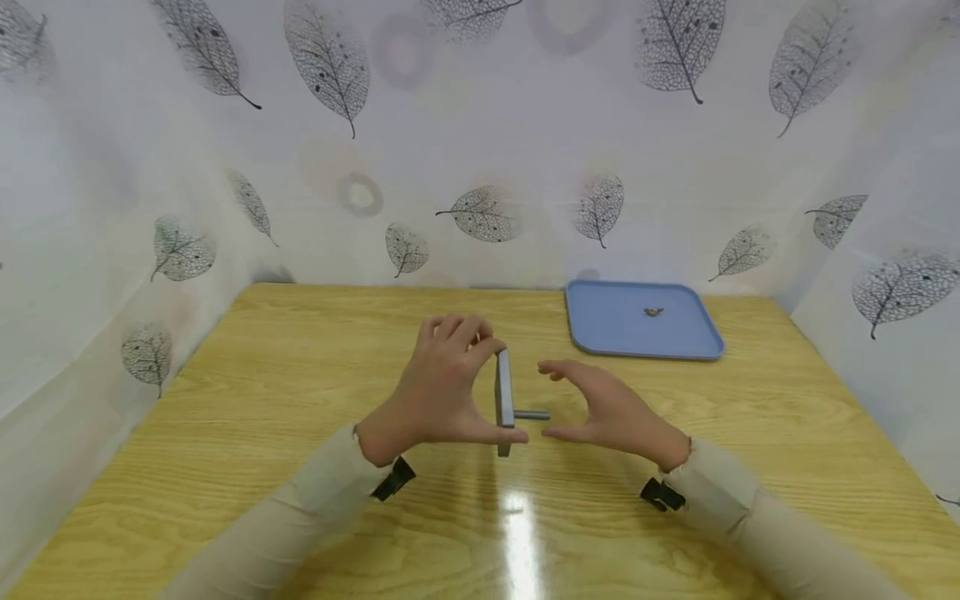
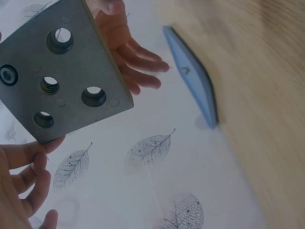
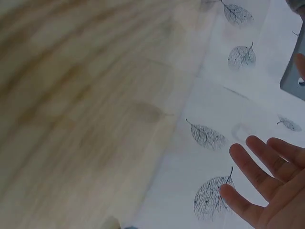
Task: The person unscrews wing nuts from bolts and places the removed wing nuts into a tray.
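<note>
My left hand (image 1: 446, 392) holds a square grey metal plate (image 1: 504, 400) on edge above the table, thumb at its near edge and fingers at the far one. In the left wrist view the plate's face (image 2: 71, 71) shows several round holes. A socket-head screw (image 2: 8, 75) sits in one corner hole; its shank (image 1: 532, 414) sticks out from the plate's right side. My right hand (image 1: 611, 408) is just right of the shank, apart from it, with thumb and fingers spread around nothing. The right wrist view shows its fingers (image 3: 257, 167) extended.
A blue tray (image 1: 615, 333) lies at the back right of the wooden table (image 1: 300, 358), with small brass-coloured pieces (image 1: 653, 312) on it, too small to make out. A white cloth (image 1: 480, 150) with leaf prints stands behind the table and along its sides.
</note>
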Demonstrator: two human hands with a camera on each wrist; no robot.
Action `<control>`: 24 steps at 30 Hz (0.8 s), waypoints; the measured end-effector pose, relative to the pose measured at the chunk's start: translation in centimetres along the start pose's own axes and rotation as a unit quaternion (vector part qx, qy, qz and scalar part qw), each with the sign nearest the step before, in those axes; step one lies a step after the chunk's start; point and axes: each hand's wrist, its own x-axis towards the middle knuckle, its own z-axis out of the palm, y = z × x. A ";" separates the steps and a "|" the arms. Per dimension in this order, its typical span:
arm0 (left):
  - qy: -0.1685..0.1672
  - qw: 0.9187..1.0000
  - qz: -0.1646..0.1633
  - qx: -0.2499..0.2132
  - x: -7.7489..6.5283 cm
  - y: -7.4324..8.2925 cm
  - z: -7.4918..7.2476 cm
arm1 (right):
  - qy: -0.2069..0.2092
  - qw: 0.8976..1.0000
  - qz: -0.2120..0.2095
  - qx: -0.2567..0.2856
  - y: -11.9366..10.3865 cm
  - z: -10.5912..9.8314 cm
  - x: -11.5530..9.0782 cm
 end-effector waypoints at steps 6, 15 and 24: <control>0.005 1.000 0.005 -0.002 0.4 0.1 -0.1 | -0.028 0.997 0.010 0.077 -1.8 1.7 0.6; 0.017 1.000 0.003 -0.012 0.6 0.2 -0.1 | 0.019 0.992 -0.052 0.113 -3.0 2.6 1.7; -0.011 1.000 -0.008 -0.015 0.7 0.3 -0.5 | 0.036 0.988 -0.060 0.135 -3.0 2.7 2.0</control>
